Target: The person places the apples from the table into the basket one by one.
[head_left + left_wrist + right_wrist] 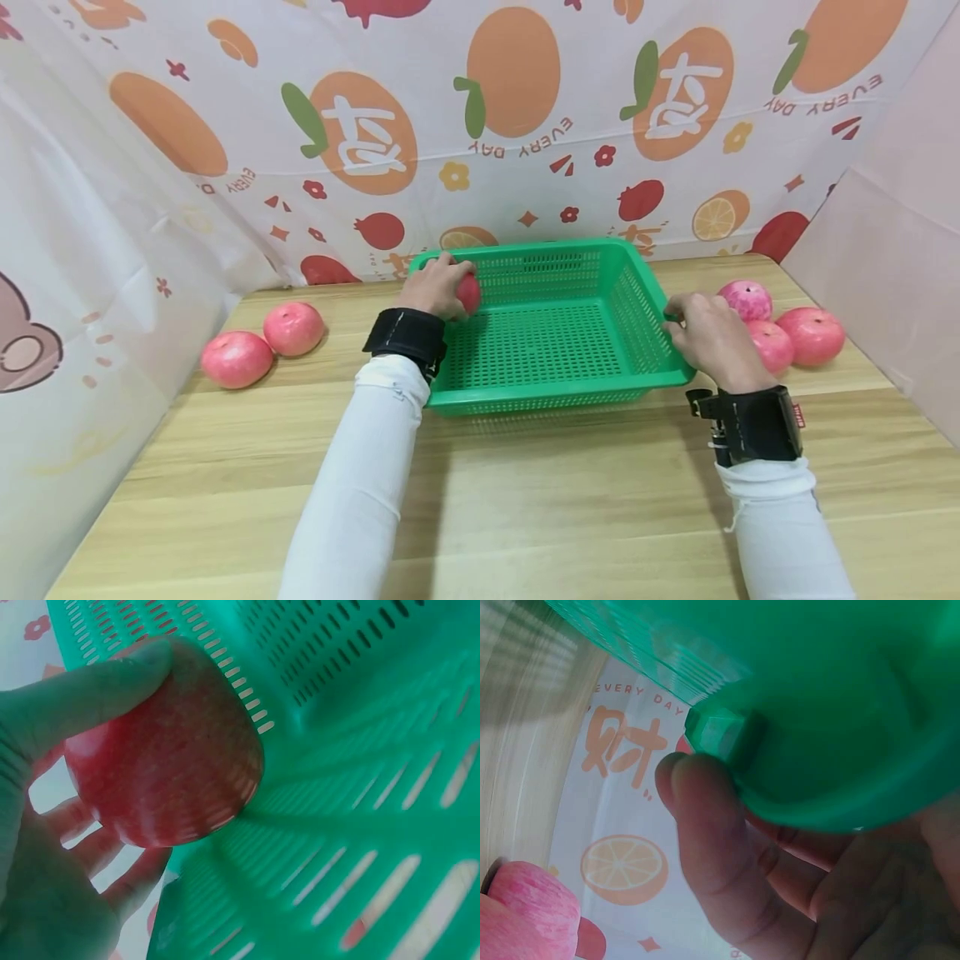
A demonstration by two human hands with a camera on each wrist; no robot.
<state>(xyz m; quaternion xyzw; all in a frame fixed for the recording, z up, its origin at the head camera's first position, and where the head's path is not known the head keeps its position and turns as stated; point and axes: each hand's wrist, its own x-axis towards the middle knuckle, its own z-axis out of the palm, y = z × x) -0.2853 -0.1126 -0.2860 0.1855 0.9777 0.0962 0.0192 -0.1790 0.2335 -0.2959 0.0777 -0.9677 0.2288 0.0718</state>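
My left hand holds a red apple inside the left end of a green plastic basket. In the left wrist view the thumb lies across the top of the apple and the fingers curve round its far side. The apple is close to the basket's slotted wall. At the other end, my right hand grips the basket's right rim, its fingers curled under the edge in the right wrist view. The basket's mesh floor shows bare beside the held apple.
Two pinkish-red apples, one in front and one behind, lie on the wooden table to the left. Several more are bunched just right of my right hand. A fruit-print cloth hangs behind the basket.
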